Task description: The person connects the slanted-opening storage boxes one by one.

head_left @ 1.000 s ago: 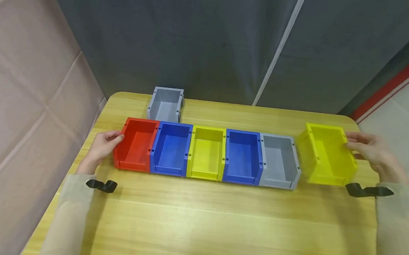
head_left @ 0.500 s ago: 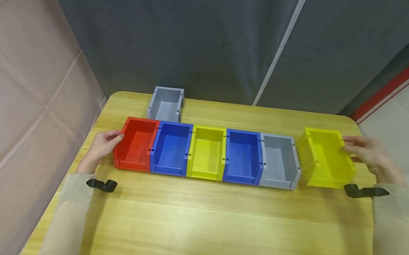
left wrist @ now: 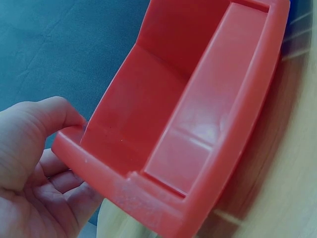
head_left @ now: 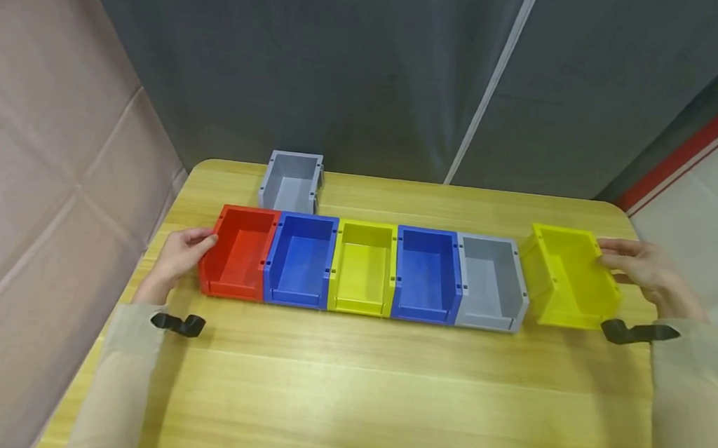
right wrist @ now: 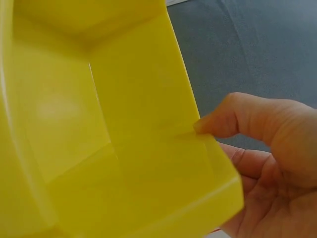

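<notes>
My left hand pinches the left wall of a red storage bin, thumb over the rim and fingers outside, as the left wrist view shows. That bin ends a joined row: a blue bin, a yellow bin, another blue bin and a grey bin. At the right, my right hand grips the right wall of a second yellow bin. This bin is tilted, its left side close against the grey bin's right side. In the right wrist view my thumb lies over its rim.
Behind the red and blue bins stands a separate grey bin. All of it is on a wooden table. A dark curtain hangs along the back edge, with pale padded walls at left and right.
The right hand has moved the held yellow bin slightly left and down, closer to the grey bin. The left hand keeps its hold on the red bin.
</notes>
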Tool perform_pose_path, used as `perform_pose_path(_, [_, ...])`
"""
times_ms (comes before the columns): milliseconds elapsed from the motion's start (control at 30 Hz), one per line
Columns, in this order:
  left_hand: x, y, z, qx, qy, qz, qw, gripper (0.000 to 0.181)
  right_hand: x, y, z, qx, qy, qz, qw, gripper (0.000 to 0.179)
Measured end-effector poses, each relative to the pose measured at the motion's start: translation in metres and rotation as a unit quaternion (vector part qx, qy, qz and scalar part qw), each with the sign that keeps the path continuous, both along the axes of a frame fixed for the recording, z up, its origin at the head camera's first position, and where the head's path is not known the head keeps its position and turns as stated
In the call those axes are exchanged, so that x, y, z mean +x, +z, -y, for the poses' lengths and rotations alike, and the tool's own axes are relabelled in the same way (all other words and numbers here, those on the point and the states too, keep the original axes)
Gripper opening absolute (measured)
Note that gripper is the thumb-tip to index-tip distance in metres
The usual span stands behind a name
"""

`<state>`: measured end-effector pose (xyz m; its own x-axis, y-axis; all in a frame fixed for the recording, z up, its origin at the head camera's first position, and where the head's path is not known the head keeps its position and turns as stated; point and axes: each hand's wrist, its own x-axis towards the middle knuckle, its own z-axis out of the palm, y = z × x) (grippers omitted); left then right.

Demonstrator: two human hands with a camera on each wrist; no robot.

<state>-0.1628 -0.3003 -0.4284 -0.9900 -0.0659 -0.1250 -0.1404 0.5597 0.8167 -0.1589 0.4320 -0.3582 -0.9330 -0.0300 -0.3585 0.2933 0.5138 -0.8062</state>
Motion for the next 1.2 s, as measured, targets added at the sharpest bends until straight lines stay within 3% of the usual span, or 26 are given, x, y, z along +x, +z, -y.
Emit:
perform_pose_path(133, [0.0, 0.0, -0.001, 0.003, 0.002, 0.005, 1.0, 0.048, 0.0, 0.001, 0.002, 0.029, 0.004, -0.001, 0.9996, 0.017])
perform_pose_path(167, [0.0, 0.0, -0.001, 0.003, 0.002, 0.006, 1.0, 0.048, 0.001, 0.0, 0.002, 0.04, 0.005, 0.0, 0.9992, 0.019])
perform_pose_path(300, [0.0, -0.001, -0.001, 0.002, 0.002, 0.002, 1.0, 0.048, 0.002, -0.004, 0.004, 0.073, 0.01, -0.004, 0.9973, 0.055])
perform_pose_path(467, [0.0, -0.001, -0.001, -0.001, 0.004, -0.001, 1.0, 0.047, 0.005, -0.008, 0.005, 0.057, 0.0, -0.021, 0.9982, 0.032])
perform_pose_path(567, [0.0, -0.001, -0.001, -0.001, 0.004, -0.002, 1.0, 0.046, 0.009, -0.007, 0.01, 0.086, 0.001, -0.05, 0.9951, 0.047])
perform_pose_path(633, [0.0, -0.002, -0.001, -0.001, 0.003, -0.003, 1.0, 0.046, 0.013, -0.005, 0.017, 0.129, 0.006, -0.097, 0.9868, 0.061])
perform_pose_path(700, [0.0, -0.001, 0.0, -0.002, 0.002, -0.005, 1.0, 0.046, 0.014, -0.004, 0.027, 0.168, 0.032, -0.17, 0.9704, 0.062])
perform_pose_path(767, [0.0, -0.002, -0.001, -0.002, 0.002, -0.007, 1.0, 0.046, 0.013, -0.003, 0.039, 0.201, 0.075, -0.226, 0.9504, 0.059])
perform_pose_path(833, [0.0, -0.002, 0.0, -0.003, 0.003, -0.007, 1.0, 0.046, 0.011, -0.004, 0.05, 0.215, 0.131, -0.248, 0.9354, 0.059])
perform_pose_path(867, [0.0, -0.002, 0.0, -0.003, 0.004, -0.007, 1.0, 0.046, 0.009, -0.005, 0.054, 0.22, 0.159, -0.244, 0.9309, 0.059])
perform_pose_path(967, [0.0, -0.002, -0.001, -0.001, 0.007, -0.004, 1.0, 0.046, 0.007, -0.005, 0.063, 0.24, 0.208, -0.188, 0.9293, 0.062])
perform_pose_path(1100, [0.001, -0.001, -0.001, 0.005, 0.008, 0.001, 1.0, 0.048, 0.009, -0.004, 0.067, 0.253, 0.221, -0.142, 0.9311, 0.061])
perform_pose_path(1200, [0.001, -0.002, -0.001, 0.004, 0.007, 0.001, 1.0, 0.048, 0.011, -0.005, 0.07, 0.26, 0.228, -0.151, 0.926, 0.062])
